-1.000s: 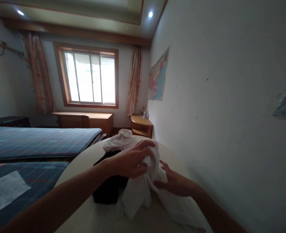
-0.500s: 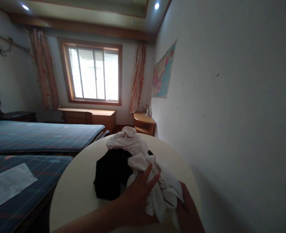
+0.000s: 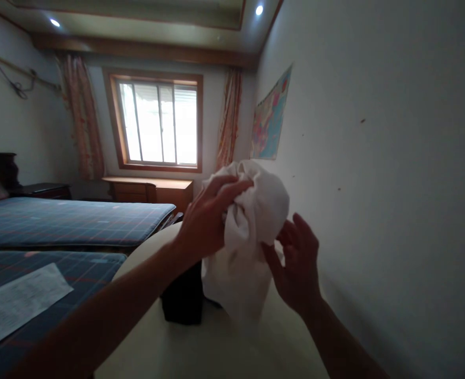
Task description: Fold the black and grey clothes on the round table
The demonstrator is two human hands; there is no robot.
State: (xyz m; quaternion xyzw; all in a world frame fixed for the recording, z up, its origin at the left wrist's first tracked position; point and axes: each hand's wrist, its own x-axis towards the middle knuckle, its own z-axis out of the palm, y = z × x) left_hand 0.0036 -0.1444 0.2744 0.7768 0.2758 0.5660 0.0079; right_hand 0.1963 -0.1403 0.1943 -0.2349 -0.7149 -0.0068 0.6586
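Observation:
A crumpled white garment (image 3: 262,210) hangs in the air above the round table, its lower part drooping and blurred. My left hand (image 3: 206,216) grips its upper left side, fingers curled over the cloth. At its right edge, my right hand (image 3: 297,263) pinches the fabric between thumb and fingers. Behind and below the left forearm, a black cloth (image 3: 183,297) lies on the table. The other white bundle is hidden behind the raised garment and my hands. What kind of garment the white one is does not show.
The round cream table (image 3: 145,337) stands close to the white wall (image 3: 394,210) on the right. To the left are beds with plaid mattresses (image 3: 78,221), a paper sheet (image 3: 23,302) on the nearer one. A wooden desk (image 3: 173,189) stands under the window.
Both hands have risen from the table, lifting the white garment off the black cloth. The garment now hangs down and covers the view of the other white bundle.

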